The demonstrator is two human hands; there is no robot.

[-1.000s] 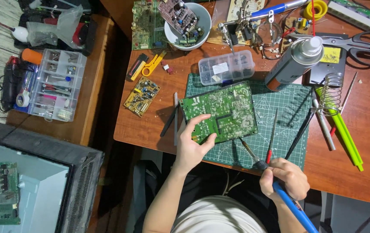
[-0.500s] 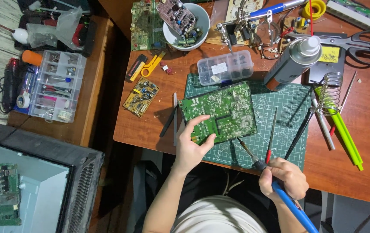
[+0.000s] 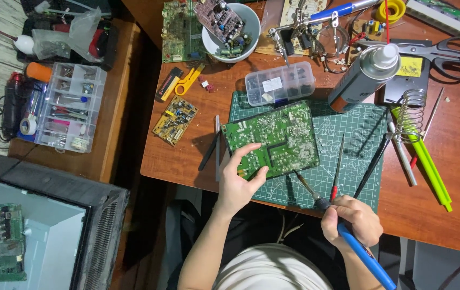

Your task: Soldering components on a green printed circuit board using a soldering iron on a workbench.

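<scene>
Green circuit board [image 3: 273, 139] flat on cutting mat [image 3: 348, 129], desk centre. Left hand [image 3: 239, 182] grips its near-left corner, fingers over the edge. Right hand [image 3: 351, 219] closed round blue-handled soldering iron [image 3: 342, 225], tip at board's near-right edge.

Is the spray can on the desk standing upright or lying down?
Upright: the spray can stands on its base at the cutting mat's far edge, white nozzle on top.
</scene>
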